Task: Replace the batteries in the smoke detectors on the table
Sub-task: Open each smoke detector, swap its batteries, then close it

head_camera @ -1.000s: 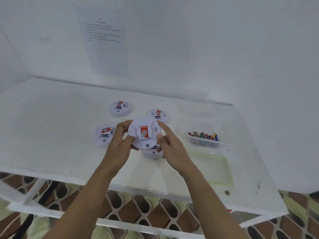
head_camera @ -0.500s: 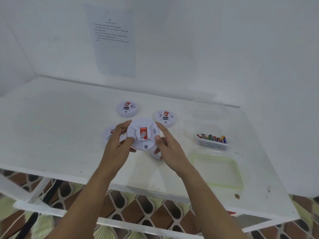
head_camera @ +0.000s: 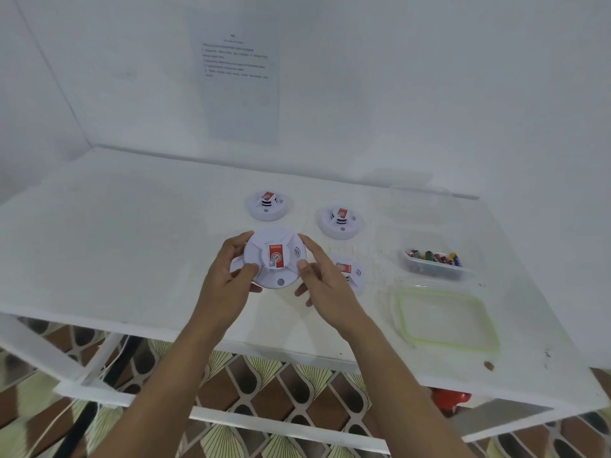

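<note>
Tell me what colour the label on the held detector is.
Red with a white mark: label on the smoke detector, head view.

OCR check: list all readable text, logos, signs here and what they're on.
"S" in a circle, plus a QR code: red label on the held smoke detector; its white heading unreadable.
Sound-wave sign: beside that label.
Printed lines on the wall sheet: too blurred.
Labels on the other detectors and batteries: too small.

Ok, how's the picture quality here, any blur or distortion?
Head view: soft, even light, faint shadows; wide-angle stretch toward the borders; print on the wall sheet is too blurred to read; the held smoke detector looks fairly sharp.
</note>
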A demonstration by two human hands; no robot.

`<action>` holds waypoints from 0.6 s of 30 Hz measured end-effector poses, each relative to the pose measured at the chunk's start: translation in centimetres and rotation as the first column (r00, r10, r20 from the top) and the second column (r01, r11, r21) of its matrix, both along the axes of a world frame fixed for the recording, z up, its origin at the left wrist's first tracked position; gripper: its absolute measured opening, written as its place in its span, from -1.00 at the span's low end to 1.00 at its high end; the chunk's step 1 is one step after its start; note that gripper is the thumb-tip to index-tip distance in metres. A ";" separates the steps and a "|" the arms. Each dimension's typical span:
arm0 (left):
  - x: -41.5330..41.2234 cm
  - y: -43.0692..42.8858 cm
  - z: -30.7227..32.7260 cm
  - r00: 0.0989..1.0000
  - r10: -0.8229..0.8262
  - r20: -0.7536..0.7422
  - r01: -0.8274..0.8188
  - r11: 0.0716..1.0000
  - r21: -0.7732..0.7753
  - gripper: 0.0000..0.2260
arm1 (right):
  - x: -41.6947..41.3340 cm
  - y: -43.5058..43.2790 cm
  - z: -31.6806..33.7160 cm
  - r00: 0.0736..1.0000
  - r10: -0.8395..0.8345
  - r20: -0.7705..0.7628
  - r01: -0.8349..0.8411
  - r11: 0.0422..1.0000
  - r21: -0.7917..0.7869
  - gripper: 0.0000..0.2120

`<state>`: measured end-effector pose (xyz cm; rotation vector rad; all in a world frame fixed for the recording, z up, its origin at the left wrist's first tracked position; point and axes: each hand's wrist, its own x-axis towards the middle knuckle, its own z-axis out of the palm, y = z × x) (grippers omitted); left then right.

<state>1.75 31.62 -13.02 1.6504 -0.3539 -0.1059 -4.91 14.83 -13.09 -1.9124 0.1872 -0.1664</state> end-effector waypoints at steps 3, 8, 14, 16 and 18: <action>0.3 0.5 0.0 1.000 -0.011 0.010 0.010 1.000 0.010 -0.74 | 0.3 0.4 -0.1 1.000 -0.007 -0.003 0.007 1.000 0.006 -0.59; 0.8 0.9 -0.2 1.000 -0.026 0.006 0.026 0.999 0.019 -0.69 | 0.5 0.7 0.0 1.000 -0.007 -0.006 0.007 1.000 0.006 -0.58; 1.5 1.1 -0.4 0.999 -0.031 0.016 0.031 0.999 0.044 -0.67 | 0.9 1.3 -0.2 1.000 -0.017 0.003 0.016 1.000 0.018 -0.64; 1.7 1.2 -0.5 1.000 -0.026 0.010 0.025 0.998 0.051 -0.67 | 1.1 1.4 -0.2 1.000 -0.017 0.004 0.017 1.000 0.014 -0.64; 1.8 1.4 -0.5 1.000 -0.030 0.008 0.029 0.998 0.052 -0.66 | 1.3 1.5 -0.2 1.000 -0.016 0.005 0.016 1.000 0.009 -0.63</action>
